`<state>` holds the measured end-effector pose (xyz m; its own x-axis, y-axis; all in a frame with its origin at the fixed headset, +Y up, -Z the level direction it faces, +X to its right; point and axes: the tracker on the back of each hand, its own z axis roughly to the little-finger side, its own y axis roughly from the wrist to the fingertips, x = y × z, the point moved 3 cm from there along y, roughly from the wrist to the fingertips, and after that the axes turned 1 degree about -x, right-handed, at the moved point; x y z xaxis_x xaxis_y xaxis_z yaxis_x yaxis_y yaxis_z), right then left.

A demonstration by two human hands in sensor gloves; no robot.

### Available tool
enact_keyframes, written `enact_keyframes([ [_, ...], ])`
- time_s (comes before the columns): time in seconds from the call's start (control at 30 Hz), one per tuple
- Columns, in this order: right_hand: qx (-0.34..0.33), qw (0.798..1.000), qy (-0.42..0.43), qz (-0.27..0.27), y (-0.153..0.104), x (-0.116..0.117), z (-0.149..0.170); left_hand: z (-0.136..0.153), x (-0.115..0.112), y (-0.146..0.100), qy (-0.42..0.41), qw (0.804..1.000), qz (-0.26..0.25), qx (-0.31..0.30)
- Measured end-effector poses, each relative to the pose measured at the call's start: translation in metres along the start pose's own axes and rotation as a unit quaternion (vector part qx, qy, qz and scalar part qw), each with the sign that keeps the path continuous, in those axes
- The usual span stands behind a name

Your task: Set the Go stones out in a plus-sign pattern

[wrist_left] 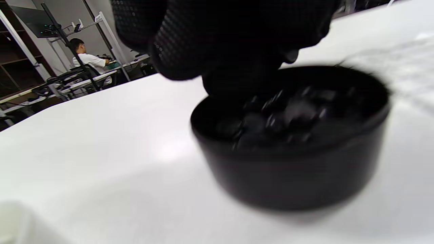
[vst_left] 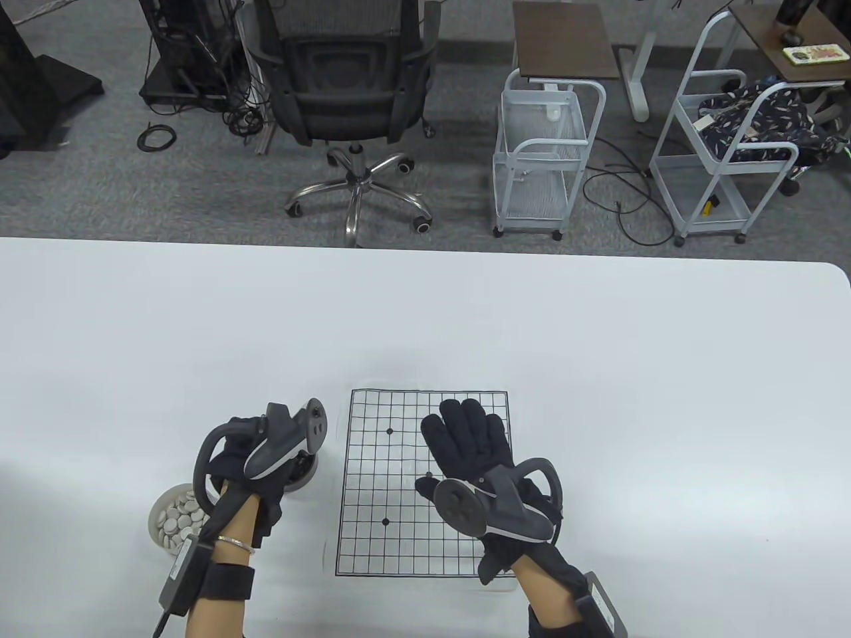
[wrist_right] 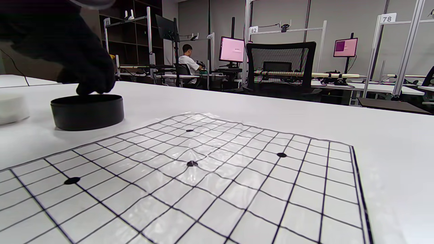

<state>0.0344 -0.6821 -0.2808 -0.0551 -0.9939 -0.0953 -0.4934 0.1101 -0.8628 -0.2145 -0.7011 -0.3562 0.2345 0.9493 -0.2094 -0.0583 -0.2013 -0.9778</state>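
Table view, left hand: the left hand is reaching down over a dark bowl just left of the grid board; the tracker is hiding its fingers here.
Table view, white stones: a pale bowl of white stones is sitting beside the left wrist, close to hand for later picks.
Table view, right hand: the right hand is hovering over or resting on the board's right half with fingers spread flat and holding nothing, probably waiting or steadying the sheet.
Left wrist view, black stones: the black bowl is sitting on the white table, filled with black stones; gloved fingertips are dipping inside its near rim, likely feeling for one stone. Blur is making it impossible to tell whether a stone is pinched.
Right wrist view, board: the grid is showing only printed dots and no stones that I can see, so the plus sign is apparently not yet begun. The black bowl is standing apart from the board's far-left corner, with the left fingers touching its rim.
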Motion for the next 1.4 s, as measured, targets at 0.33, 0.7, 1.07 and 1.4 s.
enact_keyframes([
  [0.33, 0.015, 1.0, 0.007, 0.002, -0.002, 0.0, 0.009, -0.089, 0.018, -0.007, -0.183, 0.966, -0.002, -0.182],
  [0.7, 0.03, 0.999, 0.013, 0.003, -0.004, -0.001, 0.019, -0.15, -0.025, 0.006, -0.161, 0.97, 0.029, -0.177],
  [1.07, 0.035, 0.999, 0.014, 0.008, -0.004, -0.001, 0.021, -0.154, -0.03, 0.004, -0.161, 0.973, 0.004, -0.162],
  [1.4, 0.037, 0.999, 0.013, 0.003, -0.004, 0.0, 0.021, -0.158, -0.031, 0.001, -0.121, 0.981, -0.018, -0.148],
])
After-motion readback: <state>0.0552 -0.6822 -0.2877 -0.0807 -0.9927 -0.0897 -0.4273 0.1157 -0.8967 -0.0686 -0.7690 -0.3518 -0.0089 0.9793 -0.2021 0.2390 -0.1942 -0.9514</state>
